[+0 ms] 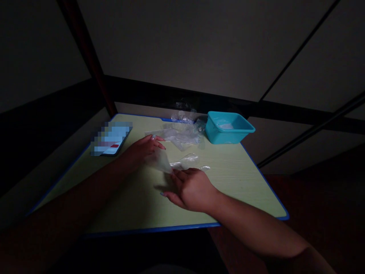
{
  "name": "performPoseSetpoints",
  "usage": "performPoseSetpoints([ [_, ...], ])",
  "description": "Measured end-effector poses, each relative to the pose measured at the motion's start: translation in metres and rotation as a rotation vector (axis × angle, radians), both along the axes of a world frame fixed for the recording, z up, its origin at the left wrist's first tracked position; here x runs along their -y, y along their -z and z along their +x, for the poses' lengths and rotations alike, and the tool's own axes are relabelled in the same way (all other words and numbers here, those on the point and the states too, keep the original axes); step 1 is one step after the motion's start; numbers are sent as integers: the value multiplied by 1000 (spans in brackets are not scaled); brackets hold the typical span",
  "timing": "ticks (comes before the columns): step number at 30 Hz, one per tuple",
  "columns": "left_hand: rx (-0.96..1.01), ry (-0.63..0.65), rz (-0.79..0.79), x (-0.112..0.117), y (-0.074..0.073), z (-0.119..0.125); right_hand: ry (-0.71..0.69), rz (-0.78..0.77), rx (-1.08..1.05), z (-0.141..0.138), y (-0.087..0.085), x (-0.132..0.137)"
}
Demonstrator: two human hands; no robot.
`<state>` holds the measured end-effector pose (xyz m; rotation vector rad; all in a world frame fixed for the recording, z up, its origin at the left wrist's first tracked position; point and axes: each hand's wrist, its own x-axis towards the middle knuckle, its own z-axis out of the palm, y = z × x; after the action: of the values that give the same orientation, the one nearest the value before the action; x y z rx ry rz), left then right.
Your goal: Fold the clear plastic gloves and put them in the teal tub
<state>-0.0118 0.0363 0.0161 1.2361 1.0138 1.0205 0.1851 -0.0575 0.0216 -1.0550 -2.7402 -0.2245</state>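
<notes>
Dim room, pale green table (234, 182): the left hand (142, 150) and right hand (192, 188) each pinch an end of a clear plastic bag (161, 161), apparently to stretch it flat, left of the teal tub (228, 131) and nearer the viewer. Loose bags (182, 135) crowd against the tub; a phone (111, 139) lies far left of it.

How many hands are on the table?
2. The left hand touches a clear plastic bag near the phone. The right hand lies nearer the front edge, with its fingertips at the same bag. None seems hidden.
</notes>
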Motion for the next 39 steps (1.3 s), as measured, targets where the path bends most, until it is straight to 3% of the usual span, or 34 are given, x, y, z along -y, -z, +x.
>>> performPoseSetpoints([
  [6,-16,250,-161,0,9,-1,201,-159,22,-1,-10,6],
  [9,-106,431,-130,1,9,1,228,-184,19,-1,-12,7],
  [13,-210,526,-34,4,6,6,237,-200,11,-1,-14,7],
  [19,-286,486,15,2,11,15,263,-149,-76,3,-19,4],
  [25,-312,416,9,0,16,22,313,-142,-364,17,-27,-4],
  [31,-354,392,39,1,20,25,469,-409,-739,32,-25,-33],
  [39,-379,390,104,4,21,25,456,-627,-870,49,-11,-62],
])
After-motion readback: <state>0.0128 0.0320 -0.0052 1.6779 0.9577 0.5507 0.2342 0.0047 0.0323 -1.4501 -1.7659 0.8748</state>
